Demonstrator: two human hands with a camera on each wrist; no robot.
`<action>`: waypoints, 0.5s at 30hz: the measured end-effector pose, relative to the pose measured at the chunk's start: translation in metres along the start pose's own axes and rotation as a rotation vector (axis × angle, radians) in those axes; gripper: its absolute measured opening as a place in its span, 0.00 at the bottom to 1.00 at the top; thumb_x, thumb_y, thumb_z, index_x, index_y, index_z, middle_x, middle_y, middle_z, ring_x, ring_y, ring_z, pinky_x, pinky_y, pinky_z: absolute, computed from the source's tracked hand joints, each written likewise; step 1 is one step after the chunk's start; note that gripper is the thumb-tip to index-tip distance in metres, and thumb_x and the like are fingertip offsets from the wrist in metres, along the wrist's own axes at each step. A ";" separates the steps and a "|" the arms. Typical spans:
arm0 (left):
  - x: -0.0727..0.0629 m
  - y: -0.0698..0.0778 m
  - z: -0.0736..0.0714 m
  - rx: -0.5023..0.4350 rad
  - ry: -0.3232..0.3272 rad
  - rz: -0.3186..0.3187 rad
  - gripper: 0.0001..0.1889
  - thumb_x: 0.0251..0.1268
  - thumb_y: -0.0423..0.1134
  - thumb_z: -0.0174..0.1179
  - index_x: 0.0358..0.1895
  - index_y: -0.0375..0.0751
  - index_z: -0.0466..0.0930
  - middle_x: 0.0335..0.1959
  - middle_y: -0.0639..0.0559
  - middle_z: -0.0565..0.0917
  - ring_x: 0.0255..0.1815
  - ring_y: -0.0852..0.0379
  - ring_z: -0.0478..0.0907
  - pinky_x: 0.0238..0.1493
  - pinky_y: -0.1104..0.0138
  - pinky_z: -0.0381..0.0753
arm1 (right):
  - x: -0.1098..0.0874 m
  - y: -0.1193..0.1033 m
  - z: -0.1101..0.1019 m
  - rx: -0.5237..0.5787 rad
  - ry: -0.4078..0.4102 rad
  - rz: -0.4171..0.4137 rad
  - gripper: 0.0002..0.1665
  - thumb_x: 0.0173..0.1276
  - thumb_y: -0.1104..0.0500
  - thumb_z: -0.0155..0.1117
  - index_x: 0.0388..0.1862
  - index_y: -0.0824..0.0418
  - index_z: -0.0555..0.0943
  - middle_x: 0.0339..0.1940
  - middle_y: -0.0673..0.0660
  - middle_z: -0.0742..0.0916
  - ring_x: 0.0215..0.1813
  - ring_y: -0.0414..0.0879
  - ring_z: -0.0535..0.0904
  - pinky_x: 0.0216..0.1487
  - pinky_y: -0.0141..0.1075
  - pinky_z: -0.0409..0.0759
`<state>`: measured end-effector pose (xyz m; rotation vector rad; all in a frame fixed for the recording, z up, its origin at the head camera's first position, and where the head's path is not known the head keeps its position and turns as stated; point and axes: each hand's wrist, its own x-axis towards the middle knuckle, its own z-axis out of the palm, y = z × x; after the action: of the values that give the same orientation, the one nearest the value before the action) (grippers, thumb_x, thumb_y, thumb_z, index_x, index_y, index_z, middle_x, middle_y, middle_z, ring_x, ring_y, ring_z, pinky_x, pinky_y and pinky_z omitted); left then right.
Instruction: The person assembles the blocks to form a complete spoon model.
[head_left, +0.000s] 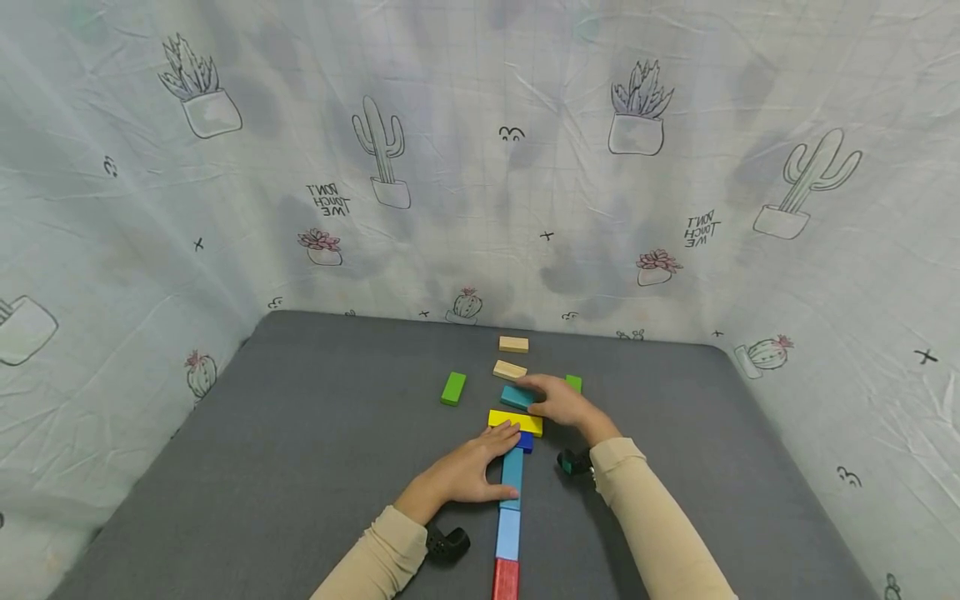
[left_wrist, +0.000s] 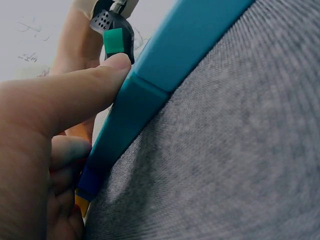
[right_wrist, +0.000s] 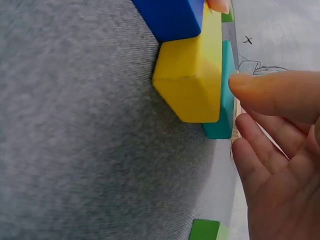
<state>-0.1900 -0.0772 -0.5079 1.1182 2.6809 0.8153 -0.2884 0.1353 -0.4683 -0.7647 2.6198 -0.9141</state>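
A column of wooden blocks runs up the table: a red block (head_left: pixel 506 578), a pale blue block (head_left: pixel 507 534), a sky-blue block (head_left: pixel 512 463) and a dark blue block (head_left: pixel 527 442). A yellow block (head_left: pixel 497 417) lies crosswise at its far end. My left hand (head_left: pixel 471 468) rests its fingertips on the yellow block, its thumb reaching the sky-blue block's near end. Just beyond the yellow one lies a teal block (head_left: pixel 513 397). My right hand (head_left: pixel 562 402) pinches it near its right end, thumb on the near side and fingers on the far side.
Two beige blocks, a nearer one (head_left: pixel 510 370) and a farther one (head_left: pixel 513 344), lie beyond the teal block. One green block (head_left: pixel 453 389) is to the left, another green block (head_left: pixel 573 383) behind my right hand. A patterned cloth (head_left: pixel 480 167) hangs around the grey table (head_left: pixel 337 433).
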 end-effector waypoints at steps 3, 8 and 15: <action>0.000 0.000 0.000 -0.002 -0.003 -0.002 0.44 0.60 0.62 0.58 0.74 0.42 0.55 0.76 0.51 0.53 0.77 0.55 0.47 0.75 0.58 0.53 | 0.004 -0.003 -0.001 -0.031 -0.034 0.000 0.31 0.64 0.67 0.61 0.68 0.59 0.70 0.68 0.59 0.74 0.70 0.58 0.65 0.68 0.54 0.66; -0.001 0.000 0.000 -0.010 -0.007 -0.010 0.45 0.60 0.63 0.58 0.74 0.42 0.55 0.77 0.51 0.52 0.77 0.55 0.47 0.75 0.58 0.54 | 0.010 -0.008 0.000 -0.071 -0.073 0.031 0.32 0.64 0.66 0.61 0.68 0.56 0.71 0.69 0.59 0.73 0.70 0.57 0.65 0.68 0.54 0.66; 0.000 0.000 0.001 0.004 -0.006 -0.006 0.45 0.59 0.64 0.57 0.74 0.43 0.54 0.76 0.51 0.53 0.77 0.55 0.47 0.74 0.58 0.54 | 0.014 -0.008 0.003 -0.110 -0.075 0.062 0.31 0.64 0.65 0.62 0.67 0.54 0.72 0.68 0.58 0.74 0.68 0.57 0.68 0.65 0.52 0.69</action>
<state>-0.1901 -0.0773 -0.5087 1.1117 2.6810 0.8052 -0.2957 0.1199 -0.4667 -0.7249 2.6292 -0.7155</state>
